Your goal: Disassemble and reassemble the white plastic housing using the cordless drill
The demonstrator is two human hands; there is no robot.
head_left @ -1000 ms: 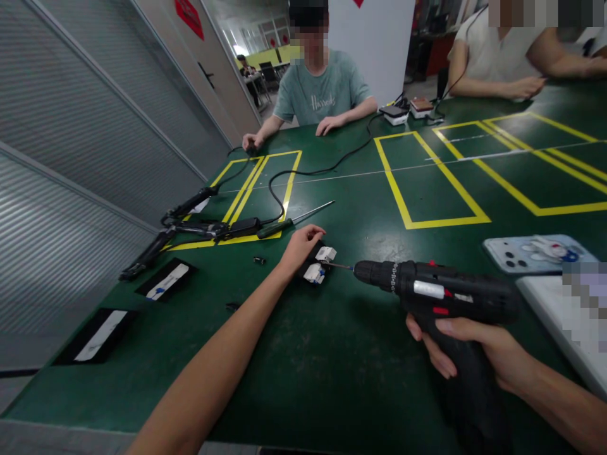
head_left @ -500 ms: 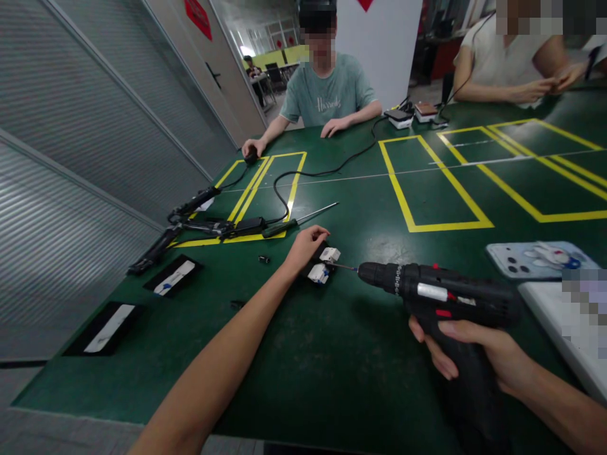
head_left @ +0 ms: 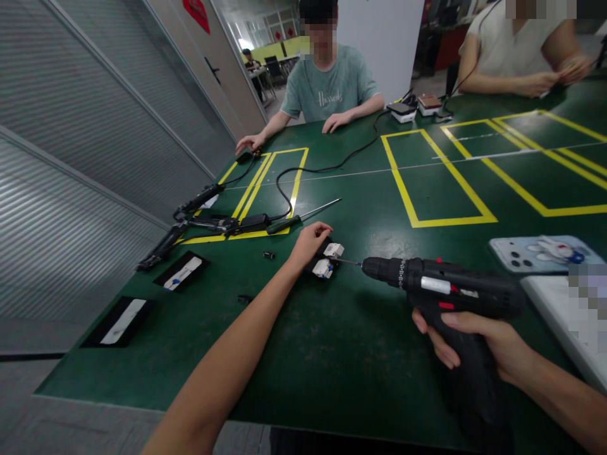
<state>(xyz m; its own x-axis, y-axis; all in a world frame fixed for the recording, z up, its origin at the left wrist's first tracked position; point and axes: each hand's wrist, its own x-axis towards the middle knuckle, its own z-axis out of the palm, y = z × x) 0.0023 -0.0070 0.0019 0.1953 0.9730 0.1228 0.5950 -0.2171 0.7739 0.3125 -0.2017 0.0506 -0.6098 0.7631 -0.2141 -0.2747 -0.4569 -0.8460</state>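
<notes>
My right hand (head_left: 478,344) is wrapped round the grip of a black cordless drill (head_left: 441,294). The drill lies level above the green table (head_left: 332,341), and its thin bit points left into a small black and white part (head_left: 326,259). My left hand (head_left: 309,242) is closed on the left side of that part and holds it down on the table. A small black piece (head_left: 269,255) lies just left of that hand.
A long screwdriver (head_left: 303,217), black cables and a power adapter (head_left: 246,223) lie beyond my left hand. Two black flat strips (head_left: 183,272) lie at the left edge. A phone (head_left: 540,251) and a white slab (head_left: 564,316) rest at the right. Two people sit across the table.
The view has shifted slightly; the drill and both hands keep the same hold on the part. The person opposite has flattened a hand on the table.
</notes>
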